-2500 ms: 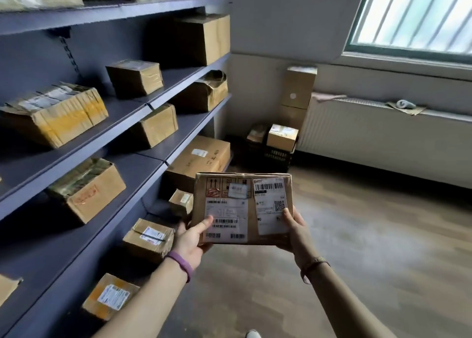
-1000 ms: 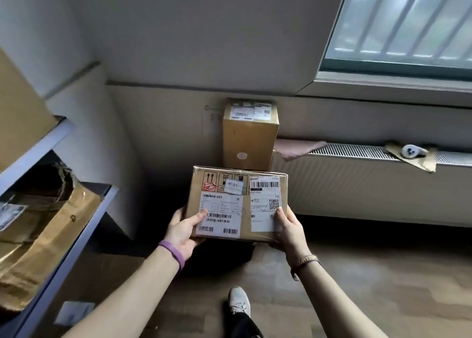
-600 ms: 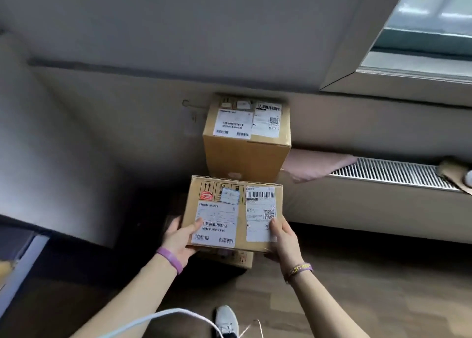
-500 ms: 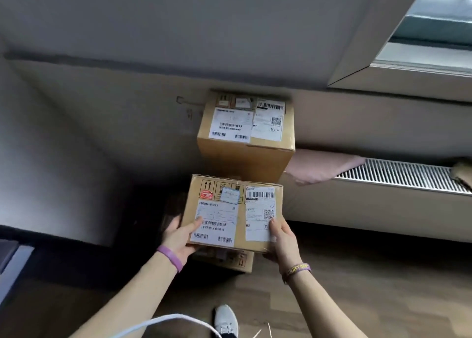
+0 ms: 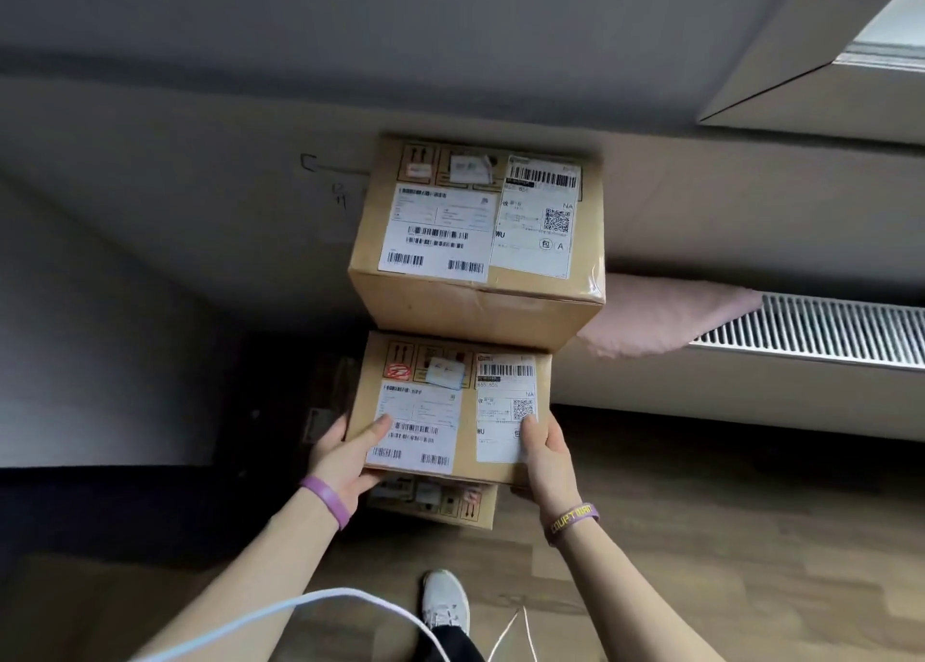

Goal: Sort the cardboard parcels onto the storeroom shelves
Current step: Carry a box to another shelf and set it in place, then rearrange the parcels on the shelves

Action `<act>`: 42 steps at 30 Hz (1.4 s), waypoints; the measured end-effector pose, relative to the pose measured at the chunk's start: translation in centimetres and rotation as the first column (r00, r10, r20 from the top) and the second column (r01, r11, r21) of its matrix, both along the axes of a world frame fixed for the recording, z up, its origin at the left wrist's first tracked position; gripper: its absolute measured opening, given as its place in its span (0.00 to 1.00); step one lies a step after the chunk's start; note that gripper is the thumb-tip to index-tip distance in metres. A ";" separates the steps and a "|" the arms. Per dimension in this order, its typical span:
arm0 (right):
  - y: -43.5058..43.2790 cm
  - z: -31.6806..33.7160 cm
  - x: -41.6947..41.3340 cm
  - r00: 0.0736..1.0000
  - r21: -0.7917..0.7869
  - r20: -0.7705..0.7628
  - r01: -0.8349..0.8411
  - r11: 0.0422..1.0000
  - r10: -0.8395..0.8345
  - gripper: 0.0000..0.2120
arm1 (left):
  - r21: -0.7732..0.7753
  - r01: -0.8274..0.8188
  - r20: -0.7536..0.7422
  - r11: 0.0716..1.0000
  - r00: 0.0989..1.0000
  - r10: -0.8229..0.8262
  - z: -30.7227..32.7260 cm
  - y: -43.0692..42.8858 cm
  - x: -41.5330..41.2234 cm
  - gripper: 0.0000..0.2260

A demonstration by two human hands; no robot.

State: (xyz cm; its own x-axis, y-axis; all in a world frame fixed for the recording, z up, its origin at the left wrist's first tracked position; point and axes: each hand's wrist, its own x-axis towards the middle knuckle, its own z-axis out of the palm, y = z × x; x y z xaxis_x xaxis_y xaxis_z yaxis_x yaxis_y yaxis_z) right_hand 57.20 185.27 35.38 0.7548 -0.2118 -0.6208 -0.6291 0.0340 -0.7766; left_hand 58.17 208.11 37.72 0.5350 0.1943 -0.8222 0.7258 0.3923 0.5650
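Both forearms extended forward and downward. Left hand (image 5: 345,456) gripping the left edge of the held parcel (image 5: 468,411), thumb laid flat on its label, fingers curled beneath. Right hand (image 5: 545,453) gripping the right edge likewise. Parcel held level, just in front of the stacked box (image 5: 475,281), above another box (image 5: 440,504) on the floor (image 5: 701,536).
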 end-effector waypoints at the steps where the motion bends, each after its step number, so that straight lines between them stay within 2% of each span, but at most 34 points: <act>1: 0.0 -0.1 0.0 1.000 -0.009 -0.006 -0.001 1.000 0.001 0.11 | 0.008 -0.004 0.000 1.000 1.000 0.004 -0.1 0.0 -0.1 0.14; 5: -0.2 0.6 0.1 0.996 -0.066 -0.060 -0.063 0.996 0.059 0.14 | 0.022 0.036 -0.002 0.999 0.999 -0.036 0.0 -0.2 -0.4 0.14; 7: -0.1 1.9 0.4 0.987 -0.195 -0.127 -0.125 0.973 0.101 0.25 | 0.081 0.105 -0.030 0.991 0.994 -0.103 1.1 -0.3 -0.5 0.16; 8: 0.0 2.9 0.5 0.984 -0.286 -0.144 -0.146 0.947 0.109 0.30 | 0.127 0.136 -0.043 0.983 0.990 -0.132 2.0 -0.4 -0.5 0.21; 10: 0.8 5.8 0.9 0.983 -0.452 -0.063 -0.181 0.873 0.171 0.30 | 0.198 0.143 -0.030 0.970 0.990 -0.140 4.4 -0.3 -0.4 0.34; 12: 2.5 9.1 1.5 0.965 -0.526 0.040 -0.199 0.827 0.258 0.28 | 0.219 0.117 0.049 0.969 0.990 -0.131 7.3 0.4 -0.1 0.36; 18: 11.8 18.3 2.1 0.817 -0.415 0.319 -0.336 0.846 0.481 0.26 | 0.254 -0.023 0.301 0.967 0.952 -0.056 16.2 5.1 -3.0 0.29; 23: 22.6 23.9 -3.2 0.605 -0.399 0.432 -0.537 0.743 0.669 0.25 | 0.295 -0.260 0.437 0.920 0.892 0.112 22.7 12.2 -12.0 0.26; 25: 27.0 25.6 -7.1 0.498 -0.388 0.462 -0.631 0.672 0.734 0.25 | 0.315 -0.385 0.484 0.867 0.851 0.202 24.7 15.2 -17.5 0.24; 28: 33.1 27.5 -14.9 0.330 -0.368 0.494 -0.759 0.537 0.805 0.25 | 0.324 -0.584 0.540 0.745 0.760 0.361 27.2 19.1 -27.3 0.16; 33: 40.0 29.8 -30.7 0.055 -0.339 0.537 -0.900 0.275 0.842 0.25 | 0.367 -0.769 0.560 0.523 0.631 0.536 29.4 22.8 -45.1 0.23; 37: 42.9 30.9 -43.5 -0.100 -0.300 0.549 -0.950 0.084 0.830 0.26 | 0.382 -0.845 0.582 0.374 0.535 0.613 30.1 23.1 -58.9 0.21; 40: 44.2 31.1 -52.6 -0.193 -0.277 0.573 -0.960 -0.034 0.796 0.26 | 0.399 -0.885 0.605 0.241 0.451 0.656 30.0 22.9 -68.4 0.15; 42: 44.9 31.2 -58.2 -0.263 -0.272 0.572 -0.954 -0.123 0.777 0.26 | 0.391 -0.908 0.597 0.149 0.374 0.710 29.9 22.3 -74.2 0.14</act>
State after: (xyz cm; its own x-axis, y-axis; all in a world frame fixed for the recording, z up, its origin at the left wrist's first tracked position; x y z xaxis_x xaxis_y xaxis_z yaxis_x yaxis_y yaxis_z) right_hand -0.98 230.21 66.54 0.0910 0.9958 0.0088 0.2430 -0.0136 -0.9699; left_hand -16.03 230.45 67.60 -0.1311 0.9749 -0.1802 0.0211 0.1845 0.9826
